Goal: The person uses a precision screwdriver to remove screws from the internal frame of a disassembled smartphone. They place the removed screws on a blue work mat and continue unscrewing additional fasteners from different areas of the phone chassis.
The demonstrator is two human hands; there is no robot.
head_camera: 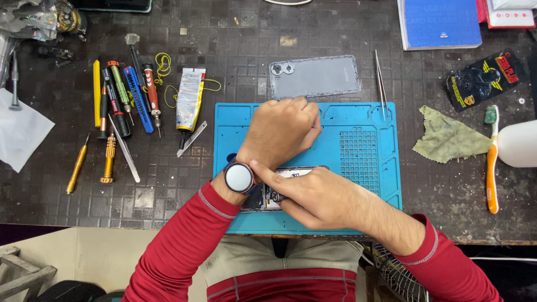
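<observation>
An opened phone (267, 197) with its inner parts showing lies on a blue work mat (363, 162), mostly hidden under my hands. My left hand (281, 132), with a round watch (239, 178) on the wrist, rests knuckles-up on the mat above the phone; I cannot see what its fingers hold. My right hand (313, 193) lies over the phone, its index finger stretched toward the watch. The phone's grey back cover (313, 76) lies flat just beyond the mat.
Screwdrivers (120, 98), a glue tube (189, 99) and a metal blade lie left of the mat. Tweezers (382, 86), a green cloth (447, 138), a toothbrush (491, 162), a white bottle and a blue booklet (439, 22) lie to the right. The table edge is near me.
</observation>
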